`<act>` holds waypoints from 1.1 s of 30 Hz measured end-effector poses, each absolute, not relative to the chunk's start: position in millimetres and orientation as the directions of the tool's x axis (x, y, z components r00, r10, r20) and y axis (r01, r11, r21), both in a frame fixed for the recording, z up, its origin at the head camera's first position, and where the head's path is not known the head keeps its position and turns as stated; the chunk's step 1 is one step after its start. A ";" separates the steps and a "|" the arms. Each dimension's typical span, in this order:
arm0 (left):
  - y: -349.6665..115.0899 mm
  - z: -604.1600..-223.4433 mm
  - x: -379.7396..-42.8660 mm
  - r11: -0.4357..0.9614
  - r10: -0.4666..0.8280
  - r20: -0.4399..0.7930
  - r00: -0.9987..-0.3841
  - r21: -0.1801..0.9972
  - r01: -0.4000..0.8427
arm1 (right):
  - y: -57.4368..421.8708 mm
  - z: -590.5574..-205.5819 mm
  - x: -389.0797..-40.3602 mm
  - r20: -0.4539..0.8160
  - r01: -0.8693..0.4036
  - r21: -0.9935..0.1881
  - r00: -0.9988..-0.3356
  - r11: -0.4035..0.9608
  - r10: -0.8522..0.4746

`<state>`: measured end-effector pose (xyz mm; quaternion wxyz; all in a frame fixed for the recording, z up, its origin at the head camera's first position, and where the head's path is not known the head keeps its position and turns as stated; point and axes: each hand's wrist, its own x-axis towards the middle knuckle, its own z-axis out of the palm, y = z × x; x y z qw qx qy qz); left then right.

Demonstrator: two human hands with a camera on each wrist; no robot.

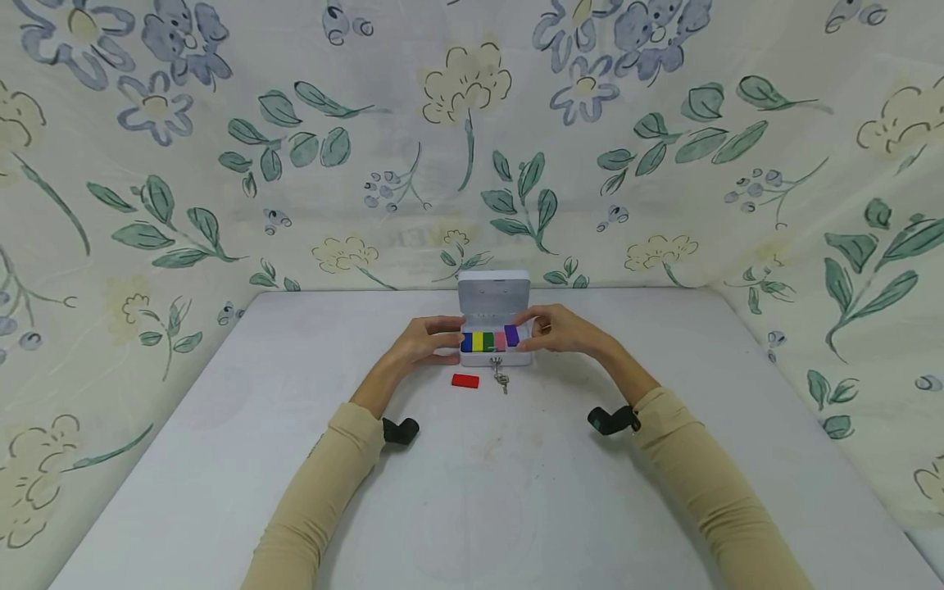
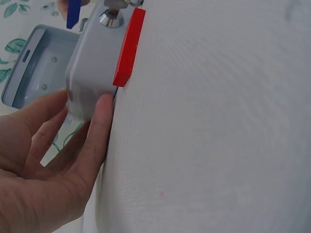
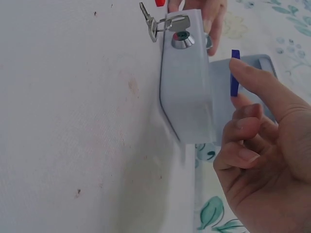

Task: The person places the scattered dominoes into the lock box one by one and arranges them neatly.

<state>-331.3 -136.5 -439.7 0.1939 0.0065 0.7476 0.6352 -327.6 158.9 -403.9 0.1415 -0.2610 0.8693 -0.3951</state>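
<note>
A small light-grey lock box (image 1: pixel 476 360) stands with its lid (image 1: pixel 494 291) raised. Inside it, blue (image 1: pixel 466 342), yellow (image 1: pixel 478 342), green (image 1: pixel 488 340) and pink (image 1: pixel 500 338) blocks stand in a row. My left hand (image 1: pixel 431 340) holds the box's left end, thumb low at the front corner, fingers along the side. Between thumb and index finger, my right hand (image 1: pixel 560 329) pinches a flat purple block (image 3: pixel 235 73), tilted above the box's right part. Its other fingers are curled. A red block (image 1: pixel 465 381) lies on the table before the box.
Keys (image 1: pixel 502 380) hang on a ring from the lock (image 3: pixel 182 40) at the box front. The white table (image 1: pixel 472 492) runs back to a floral cloth (image 1: pixel 413 147) behind the box. Black wrist mounts (image 1: pixel 612 420) sit by both sleeves.
</note>
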 end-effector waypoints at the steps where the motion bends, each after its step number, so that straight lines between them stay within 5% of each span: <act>1: -136.5 -439.8 -331.4 0.192 0.255 -0.282 -0.925 0.952 -0.237 | 159.5 -404.9 -328.1 -0.039 -0.340 -0.762 -0.825 0.551 -0.564; 33: -134.1 -437.8 -328.3 0.213 0.226 -0.279 -0.933 0.949 -0.232 | 157.0 -416.1 -339.1 -0.082 -0.303 -0.735 -0.849 0.607 -0.523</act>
